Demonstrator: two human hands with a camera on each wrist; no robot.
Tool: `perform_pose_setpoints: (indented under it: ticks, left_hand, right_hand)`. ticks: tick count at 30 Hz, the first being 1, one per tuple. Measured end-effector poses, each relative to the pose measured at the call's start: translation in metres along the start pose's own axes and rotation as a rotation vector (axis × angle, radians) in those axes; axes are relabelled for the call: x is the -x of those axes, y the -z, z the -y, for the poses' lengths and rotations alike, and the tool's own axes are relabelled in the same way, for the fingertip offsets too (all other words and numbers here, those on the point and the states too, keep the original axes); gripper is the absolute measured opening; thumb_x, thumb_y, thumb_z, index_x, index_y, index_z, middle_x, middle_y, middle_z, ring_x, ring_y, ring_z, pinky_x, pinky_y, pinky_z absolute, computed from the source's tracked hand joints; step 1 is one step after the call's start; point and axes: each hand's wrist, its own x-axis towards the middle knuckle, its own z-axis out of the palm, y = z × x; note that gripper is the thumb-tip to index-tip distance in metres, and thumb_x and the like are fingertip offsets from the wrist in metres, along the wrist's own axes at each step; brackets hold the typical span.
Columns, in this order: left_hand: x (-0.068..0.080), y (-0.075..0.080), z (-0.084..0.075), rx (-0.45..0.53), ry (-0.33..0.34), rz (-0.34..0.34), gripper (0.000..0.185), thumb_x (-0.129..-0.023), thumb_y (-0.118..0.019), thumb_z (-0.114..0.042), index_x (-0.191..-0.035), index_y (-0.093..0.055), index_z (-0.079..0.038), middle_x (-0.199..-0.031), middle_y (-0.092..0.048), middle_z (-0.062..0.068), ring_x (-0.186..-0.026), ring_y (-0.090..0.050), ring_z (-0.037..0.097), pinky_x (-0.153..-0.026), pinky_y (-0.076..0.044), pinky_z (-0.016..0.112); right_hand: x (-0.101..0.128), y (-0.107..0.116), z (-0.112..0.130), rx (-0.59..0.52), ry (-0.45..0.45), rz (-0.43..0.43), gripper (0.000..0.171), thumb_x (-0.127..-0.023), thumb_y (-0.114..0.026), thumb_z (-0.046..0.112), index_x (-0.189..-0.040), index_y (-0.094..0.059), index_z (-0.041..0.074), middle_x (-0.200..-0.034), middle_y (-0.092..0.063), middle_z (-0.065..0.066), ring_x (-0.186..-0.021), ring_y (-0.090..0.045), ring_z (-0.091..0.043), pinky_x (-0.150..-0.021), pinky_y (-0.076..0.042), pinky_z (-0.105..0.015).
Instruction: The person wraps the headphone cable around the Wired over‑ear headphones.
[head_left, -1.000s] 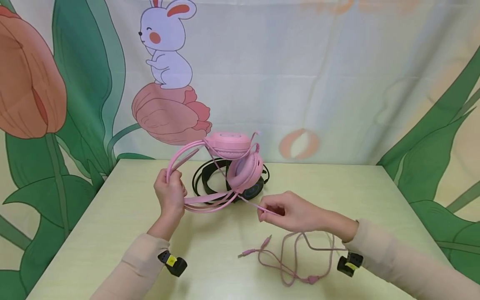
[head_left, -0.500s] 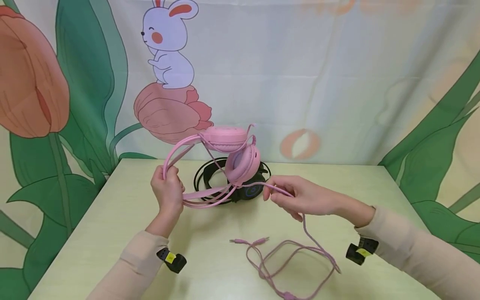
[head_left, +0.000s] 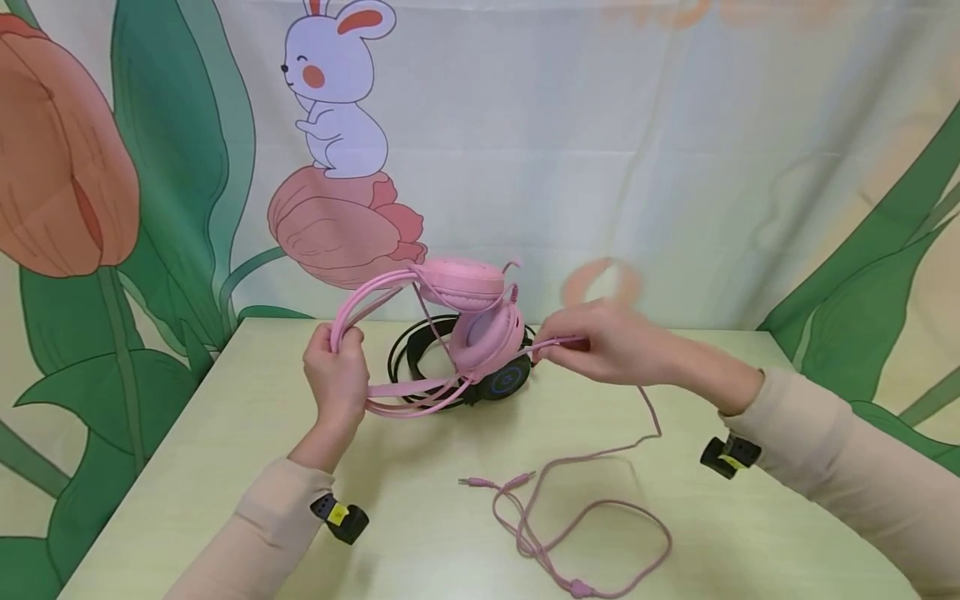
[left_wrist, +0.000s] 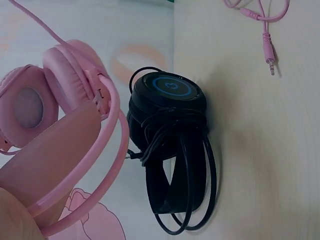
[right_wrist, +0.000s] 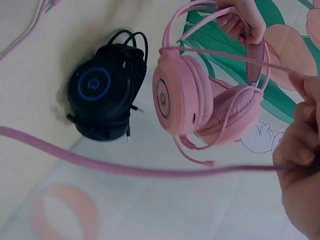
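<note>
My left hand (head_left: 336, 372) grips the headband of a pink headset (head_left: 487, 342), holding it up above the table with the ear cups pointing right. In the right wrist view its ear cup (right_wrist: 167, 97) bears a round logo, and a thin microphone boom (right_wrist: 197, 159) sticks out below. My right hand (head_left: 611, 343) pinches the headset's pink cable (head_left: 558, 341) just right of the cups. From that hand the rest of the cable drops to the table, where it lies in loose loops ending in two plugs (left_wrist: 269, 52).
A black headset (left_wrist: 167, 92) with a blue ring logo lies on the table (head_left: 225, 467) behind the pink one, its cable bundled around it. A printed cloth (head_left: 495, 125) with a rabbit and tulips hangs behind the table's back edge.
My right hand has risen toward the back, drawing the cable up with it and shifting the loops on the table. My left hand keeps its hold on the pink headset, which has barely moved.
</note>
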Motion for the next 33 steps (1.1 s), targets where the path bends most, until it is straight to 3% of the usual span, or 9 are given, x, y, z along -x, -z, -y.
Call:
perform_pose_setpoints:
  ticks: [3,6,11,17,26,33]
  left_hand:
    - [0.001,-0.001,-0.004,-0.059,-0.046,0.010,0.009,-0.083,-0.053,-0.014,-0.077,-0.053,-0.008,-0.054,-0.039,-0.006,-0.047,-0.037,0.006,-0.041,-0.028,0.020]
    - [0.003,-0.001,-0.007,-0.097,-0.086,0.040,0.009,-0.083,-0.054,-0.014,-0.077,-0.054,-0.006,-0.056,-0.038,-0.004,-0.048,-0.036,0.008,-0.042,-0.028,0.019]
    - [0.005,-0.002,-0.010,-0.155,-0.136,0.107,0.009,-0.082,-0.055,-0.013,-0.077,-0.055,-0.006,-0.054,-0.036,-0.003,-0.046,-0.034,0.007,-0.040,-0.025,0.019]
    - [0.008,-0.004,-0.011,-0.197,-0.170,0.185,0.008,-0.080,-0.056,-0.012,-0.075,-0.055,-0.007,-0.053,-0.035,-0.003,-0.050,-0.035,0.012,-0.041,-0.026,0.022]
    - [0.017,-0.006,-0.019,-0.240,-0.200,0.320,0.006,-0.080,-0.058,-0.013,-0.078,-0.057,-0.008,-0.054,-0.037,-0.002,-0.050,-0.037,0.013,-0.041,-0.027,0.021]
    - [0.024,-0.006,-0.025,-0.269,-0.256,0.401,0.004,-0.080,-0.058,-0.012,-0.081,-0.058,-0.008,-0.059,-0.041,0.001,-0.053,-0.041,0.015,-0.044,-0.031,0.023]
  right_hand:
    - [-0.006,0.004,-0.002,0.303,0.156,-0.146,0.009,-0.078,-0.069,0.011,-0.081,-0.067,0.020,-0.060,-0.051,0.013,-0.053,-0.040,-0.002,-0.057,-0.037,-0.020]
    - [-0.012,0.009,-0.001,0.538,0.253,-0.256,0.007,-0.076,-0.071,0.018,-0.075,-0.064,0.021,-0.056,-0.046,0.011,-0.050,-0.040,-0.009,-0.052,-0.035,-0.028]
    - [-0.015,0.015,0.000,0.700,0.342,-0.288,0.027,-0.086,-0.062,0.028,-0.068,-0.048,0.013,-0.056,-0.036,0.005,-0.046,-0.027,-0.011,-0.040,-0.022,-0.024]
    - [-0.017,0.018,-0.004,0.771,0.371,-0.274,0.037,-0.090,-0.055,0.037,-0.065,-0.042,0.012,-0.056,-0.033,0.004,-0.043,-0.024,-0.011,-0.038,-0.019,-0.023]
    - [-0.021,0.019,-0.011,0.805,0.366,-0.234,0.030,-0.076,-0.070,0.030,-0.069,-0.047,0.013,-0.061,-0.037,0.004,-0.048,-0.030,-0.010,-0.037,-0.018,-0.021]
    - [-0.024,0.020,-0.012,0.855,0.356,-0.230,0.026,-0.082,-0.065,0.031,-0.073,-0.048,0.013,-0.065,-0.040,0.004,-0.051,-0.034,-0.011,-0.037,-0.020,-0.021]
